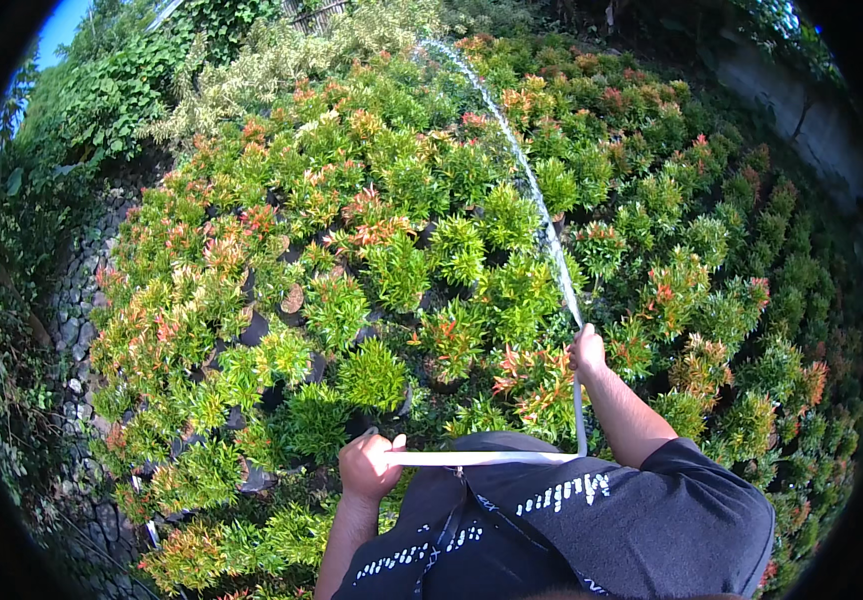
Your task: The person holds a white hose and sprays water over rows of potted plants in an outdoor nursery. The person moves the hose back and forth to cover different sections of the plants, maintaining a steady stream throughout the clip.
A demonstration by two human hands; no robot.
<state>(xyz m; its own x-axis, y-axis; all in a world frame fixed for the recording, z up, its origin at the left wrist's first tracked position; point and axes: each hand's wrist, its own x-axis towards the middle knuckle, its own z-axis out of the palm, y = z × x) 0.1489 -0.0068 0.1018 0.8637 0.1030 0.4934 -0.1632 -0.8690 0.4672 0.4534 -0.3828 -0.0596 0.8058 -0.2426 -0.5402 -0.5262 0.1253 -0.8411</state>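
My right hand (588, 351) grips a pale garden hose (580, 412) close to its outlet, which the fingers hide. From there a stream of water (515, 148) arcs away and breaks into drops over the far plants. The hose runs down from this hand, bends sharply before my shirt and crosses to the left. My left hand (369, 466) is closed around that crossing length. Ahead of me stand many leafy shrubs (373, 375) with green leaves and red or orange young tips, several in dark nursery bags (255, 330).
Dark, rounded stones (71, 330) form a strip along the left side, beside dense green vines (112, 97). Pale-leaved bushes (251, 75) border the far edge. A grey wall (784, 105) stands at the far right. Shrubs crowd close around my body.
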